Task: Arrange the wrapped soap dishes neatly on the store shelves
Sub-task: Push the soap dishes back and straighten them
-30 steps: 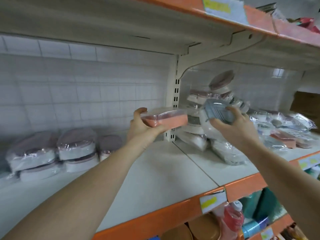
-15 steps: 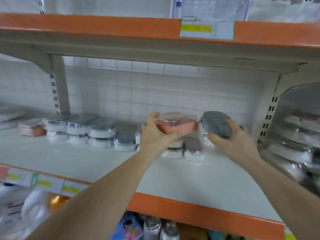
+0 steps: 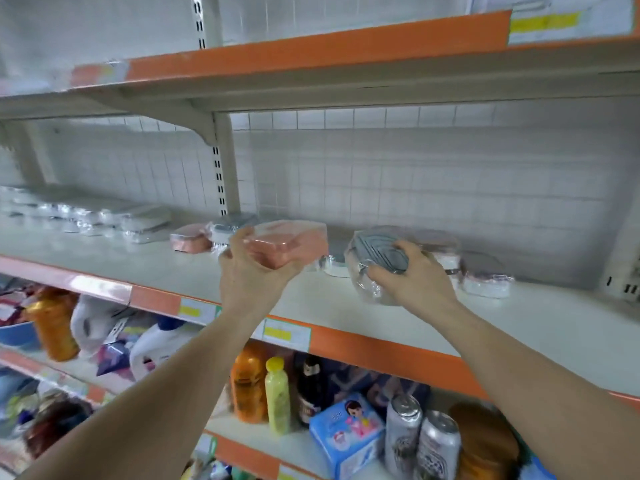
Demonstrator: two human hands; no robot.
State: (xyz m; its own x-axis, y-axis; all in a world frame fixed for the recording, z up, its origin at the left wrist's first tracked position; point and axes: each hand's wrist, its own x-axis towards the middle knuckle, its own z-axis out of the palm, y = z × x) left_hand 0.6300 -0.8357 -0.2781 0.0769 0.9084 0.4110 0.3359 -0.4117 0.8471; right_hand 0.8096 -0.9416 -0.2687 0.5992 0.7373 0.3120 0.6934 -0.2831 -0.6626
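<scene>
Left hand (image 3: 254, 271) grips pink wrapped soap dish (image 3: 291, 245); right hand (image 3: 415, 278) grips grey wrapped soap dish (image 3: 377, 258); both above shelf (image 3: 346, 306), wrapped dishes along its back edge.

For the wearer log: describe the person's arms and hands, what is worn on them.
Both forearms are bare up to the frame edge, with no sleeves in view. The left hand and right hand wear no gloves; no watch, bracelet or ring is visible.

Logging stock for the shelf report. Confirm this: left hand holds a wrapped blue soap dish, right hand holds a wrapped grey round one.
Not quite. The head view shows the left hand holding a wrapped pink soap dish, not blue. The right hand does hold the wrapped grey round dish.
</scene>
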